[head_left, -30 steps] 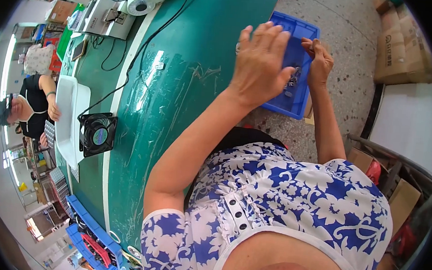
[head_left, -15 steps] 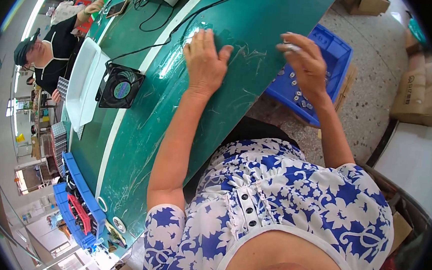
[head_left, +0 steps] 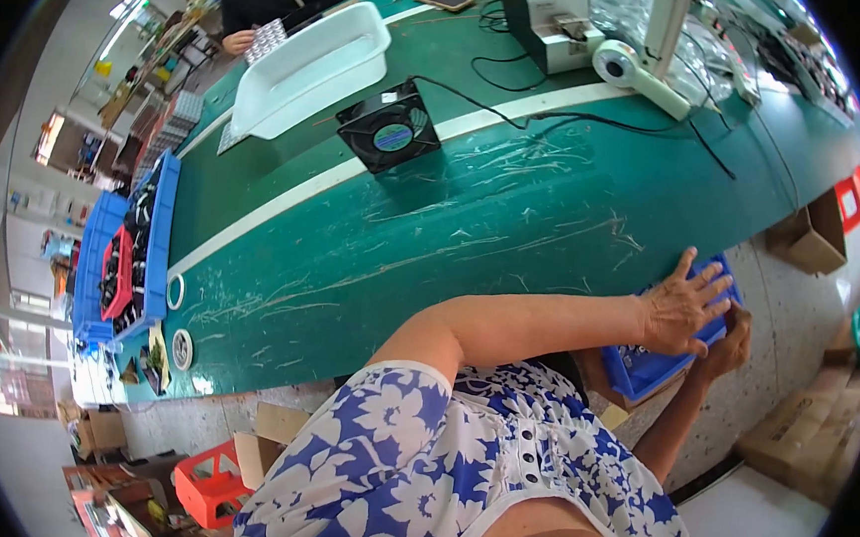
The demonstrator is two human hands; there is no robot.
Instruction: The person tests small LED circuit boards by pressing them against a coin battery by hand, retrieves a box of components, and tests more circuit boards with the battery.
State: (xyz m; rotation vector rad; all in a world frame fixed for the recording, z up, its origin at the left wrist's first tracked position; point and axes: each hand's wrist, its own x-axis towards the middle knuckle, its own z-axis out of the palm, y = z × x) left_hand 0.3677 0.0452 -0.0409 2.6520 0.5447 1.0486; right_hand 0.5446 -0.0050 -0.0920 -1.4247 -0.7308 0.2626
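My left hand (head_left: pixel 684 311) reaches across to the right, past the table edge, with its fingers spread over a blue plastic bin (head_left: pixel 631 382). Close beside it, at the bin's right side, my right hand (head_left: pixel 725 349) has its fingers curled; anything inside them is hidden. The bin sits below the table's near edge, and a few small light-coloured parts (head_left: pixel 631 354) show inside it. My left forearm and hand cover much of the bin.
A black cooling fan (head_left: pixel 391 134) stands on the green table (head_left: pixel 370 264), near a white tray (head_left: pixel 314 71). Across the table, a co-worker's hand (head_left: pixel 237 42) is beside a grey sheet. Blue bins (head_left: pixel 160 240) stand left. Cardboard boxes (head_left: pixel 803 429) are on the right.
My left hand has left the tabletop and moved right to the blue bin. My right hand has come to the bin's right side, its fingers now curled. The view has turned.
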